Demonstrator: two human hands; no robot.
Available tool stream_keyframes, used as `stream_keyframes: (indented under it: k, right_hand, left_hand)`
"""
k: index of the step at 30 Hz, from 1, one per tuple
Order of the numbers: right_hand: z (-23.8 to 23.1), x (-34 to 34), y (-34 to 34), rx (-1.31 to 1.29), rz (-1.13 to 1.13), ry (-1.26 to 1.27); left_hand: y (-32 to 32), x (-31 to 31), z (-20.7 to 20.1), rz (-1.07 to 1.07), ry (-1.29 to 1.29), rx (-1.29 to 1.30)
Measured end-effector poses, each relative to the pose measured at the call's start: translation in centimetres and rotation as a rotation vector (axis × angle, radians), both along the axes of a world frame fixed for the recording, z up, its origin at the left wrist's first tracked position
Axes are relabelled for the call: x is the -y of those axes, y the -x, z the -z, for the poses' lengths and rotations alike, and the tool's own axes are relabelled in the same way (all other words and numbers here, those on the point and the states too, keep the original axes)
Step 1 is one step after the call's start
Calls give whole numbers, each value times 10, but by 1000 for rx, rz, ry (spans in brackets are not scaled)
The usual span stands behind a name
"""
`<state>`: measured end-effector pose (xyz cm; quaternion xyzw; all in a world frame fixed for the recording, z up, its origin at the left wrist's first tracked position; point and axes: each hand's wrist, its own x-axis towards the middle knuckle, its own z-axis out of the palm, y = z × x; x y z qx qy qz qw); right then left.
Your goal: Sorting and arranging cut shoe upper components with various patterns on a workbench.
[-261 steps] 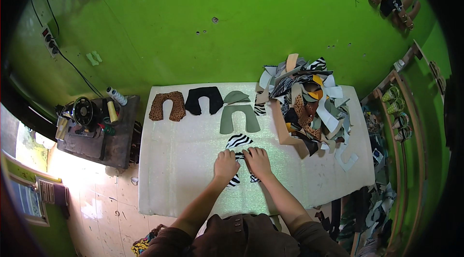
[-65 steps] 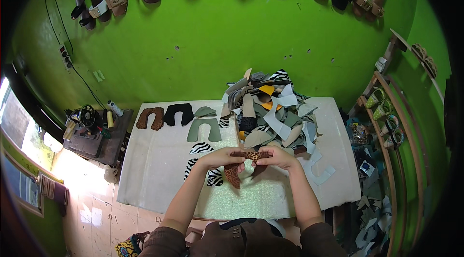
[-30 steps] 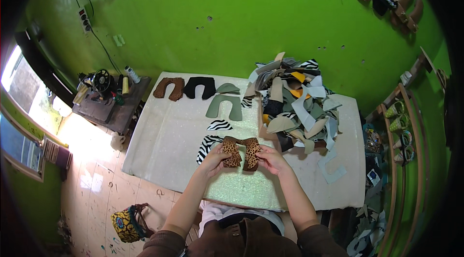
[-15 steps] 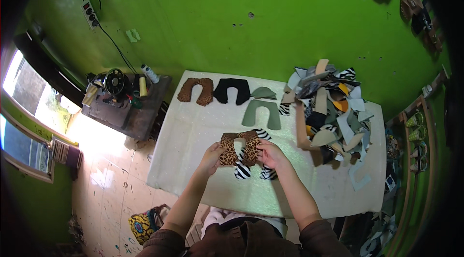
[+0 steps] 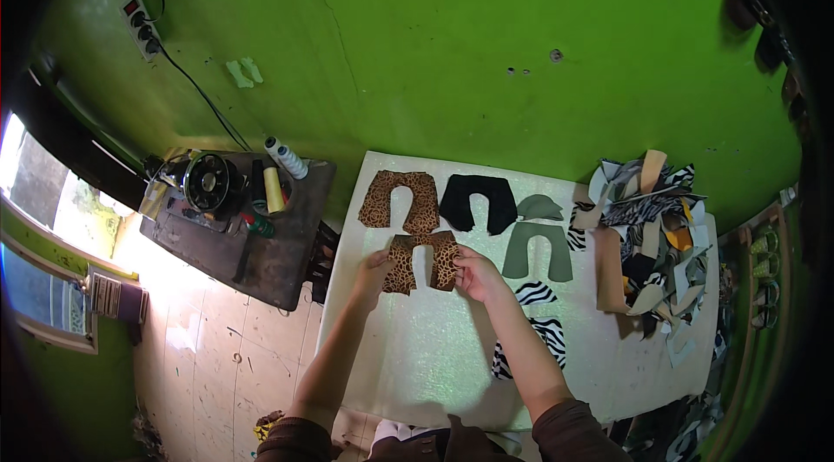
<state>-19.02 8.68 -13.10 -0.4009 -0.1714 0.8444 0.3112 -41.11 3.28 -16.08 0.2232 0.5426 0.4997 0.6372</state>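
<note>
Between my hands is a U-shaped leopard-print fabric piece point(image 5: 402, 264), its gap facing me. The fingers of my left hand point(image 5: 373, 273) pinch its left side, and my right hand point(image 5: 475, 274) grips its right side. Just beyond it lies a similar leopard-print piece point(image 5: 380, 201). To the right of that are a black U-shaped piece point(image 5: 455, 201), a green U-shaped piece point(image 5: 519, 256) and a green half-round piece point(image 5: 540, 208). Zebra-print pieces point(image 5: 549, 336) lie by my right forearm, which partly covers them.
A box point(image 5: 611, 275) heaped with scraps point(image 5: 647, 201) stands at the table's right. Left of the white table point(image 5: 391, 375), a sewing machine point(image 5: 208, 184) sits on a dark stand point(image 5: 204, 253) with thread cones point(image 5: 287, 158). A power strip point(image 5: 141, 26) hangs on the green wall.
My hands have carried the leopard-print piece left and away from me, close to the similar piece. More of the zebra-print pieces is uncovered. The view has shifted too.
</note>
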Motion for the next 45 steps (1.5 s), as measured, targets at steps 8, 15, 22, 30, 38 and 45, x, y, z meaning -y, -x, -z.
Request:
stream_keyframes:
  k: [8, 15, 22, 30, 38, 45]
  right_hand:
    - [19, -64, 47, 89, 20, -33]
    - [22, -97, 80, 153, 174, -10]
    - [9, -102, 100, 415, 223, -154]
    - [19, -97, 101, 979, 149, -728]
    - [26, -106, 97, 859, 197, -626]
    - [16, -105, 95, 1157, 126, -788]
  left_hand:
    - [26, -69, -14, -136, -28, -336]
    - [52, -116, -8, -141, -138, -288]
    - [67, -137, 13, -101, -185, -703]
    - [35, -135, -8, -86, -390, -1244]
    - [47, -135, -7, -28, -285, -1024]
    - [44, -133, -18, 31, -241, -1082]
